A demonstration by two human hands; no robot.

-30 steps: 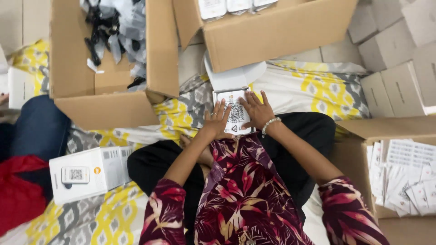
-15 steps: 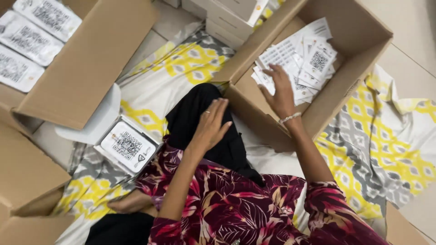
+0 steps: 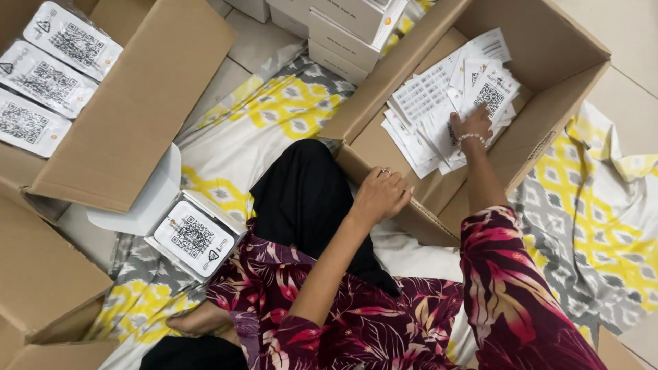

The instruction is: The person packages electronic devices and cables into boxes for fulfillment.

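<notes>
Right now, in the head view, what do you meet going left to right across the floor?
Cardboard box of bagged white packets → open white box → left hand, empty, on the box edge → right hand on the paper leaflets → far wall of their cardboard box.

Right hand (image 3: 471, 127) outstretched, fingers spread downward; left hand (image 3: 379, 196) nearer, loosely curled, palm down.

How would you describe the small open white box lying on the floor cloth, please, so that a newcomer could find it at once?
Start at the big cardboard box on the left, which holds flat white packets. Just below its flap, on the yellow and grey cloth, beside the person's knee, lies the small open white box. Unlike the closed white boxes stacked at the top, its lid is folded back and a coded packet lies face up inside.
</notes>
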